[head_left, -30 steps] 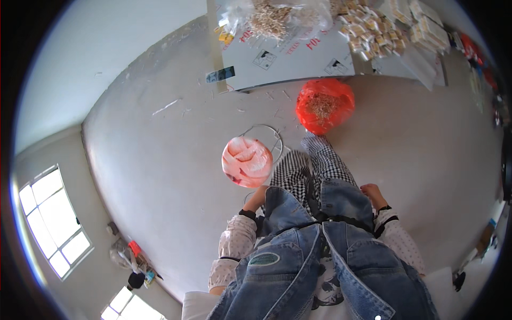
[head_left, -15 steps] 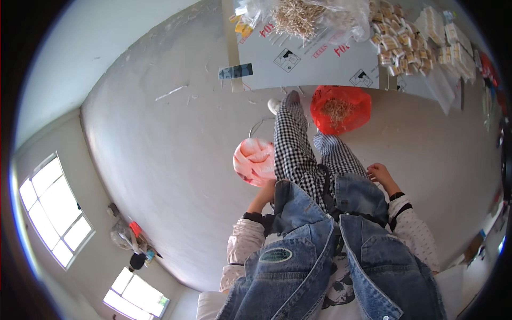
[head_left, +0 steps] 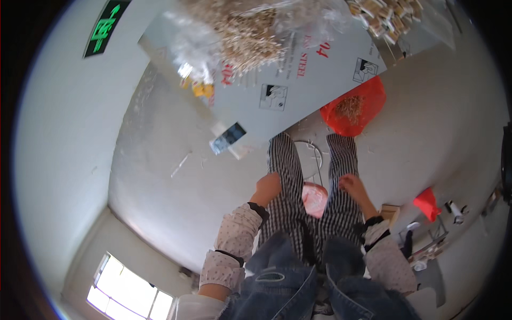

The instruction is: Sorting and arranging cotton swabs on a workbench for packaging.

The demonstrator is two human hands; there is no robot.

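The person stands looking down their own front, and both hands rest on the thighs of the checked trousers rather than on any object. The left hand lies against the outside of the left leg with the fingers curled loosely inward; its grip has hold of nothing that can be made out, though the fingertips are turned away from the camera. The right hand sits on the right thigh, fingers bent and slack, also empty as far as the view shows.

Between the legs, low to the concrete floor, hangs or stands a pink bag inside a thin wire hoop, which seems to hold its mouth open; it lies just between the two hands, close to the right one, but neither touches it (the legs hide its sides).

Ahead of the feet a red bag sits open on the floor just beside the edge of a pale bench, a spot that looks suited to catching what comes off the bench. On the bench lie clear bags of pale straw-coloured sticks and a heap of small tan pieces. A smaller red bag rests well apart at the right.
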